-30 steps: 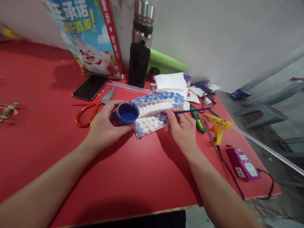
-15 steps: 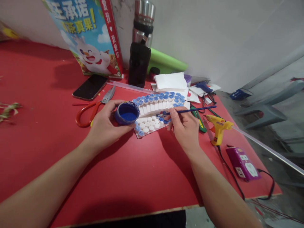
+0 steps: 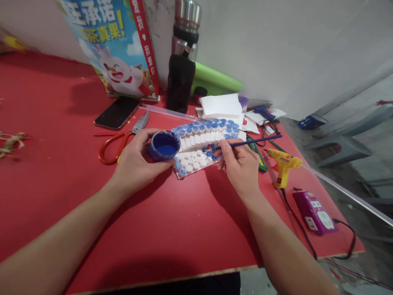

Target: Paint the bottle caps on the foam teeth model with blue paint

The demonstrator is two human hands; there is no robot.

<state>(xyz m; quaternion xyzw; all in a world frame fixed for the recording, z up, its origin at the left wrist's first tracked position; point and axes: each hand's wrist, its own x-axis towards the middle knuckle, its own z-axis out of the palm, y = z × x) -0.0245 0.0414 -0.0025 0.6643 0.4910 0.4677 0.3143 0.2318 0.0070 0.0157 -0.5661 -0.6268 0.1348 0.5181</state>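
Note:
My left hand (image 3: 136, 162) is wrapped round a small pot of blue paint (image 3: 163, 145), holding it just left of a white card (image 3: 202, 145) covered with rows of small round white caps, several of them painted blue. My right hand (image 3: 241, 166) pinches a thin blue paintbrush (image 3: 245, 143) like a pen. The brush tip touches the caps near the middle of the card, and the handle points right.
Red-handled scissors (image 3: 121, 139) and a black phone (image 3: 117, 112) lie to the left. A dark bottle (image 3: 181, 73), a printed box (image 3: 113, 49) and a green roll (image 3: 215, 80) stand behind. A yellow glue gun (image 3: 282, 166) and a purple power strip (image 3: 315, 211) sit to the right.
My right hand has shifted slightly to the right along the card with the brush. My left hand and the paint pot have stayed put.

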